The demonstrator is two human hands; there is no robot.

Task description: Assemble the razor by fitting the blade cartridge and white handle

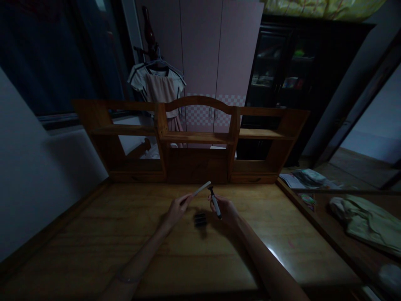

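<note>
Above the wooden desk, my left hand (179, 210) pinches a slim white stick (202, 188) that points up to the right. Its kind is unclear in the dim light. My right hand (227, 210) is closed around the grey and black handle of a razor (215, 204), with the dark head tilted up and to the left. The far end of the stick is close to the razor head; I cannot tell whether they touch. Below and between my hands lies a small black ribbed block (200, 219) on the desk.
A wooden desk (125, 234) spreads under my arms, with a wooden shelf unit (197, 137) along its back edge. At the right, papers (300, 179) and folded pale cloth (369, 223) lie on a lower surface. A wall (53, 167) borders the left side.
</note>
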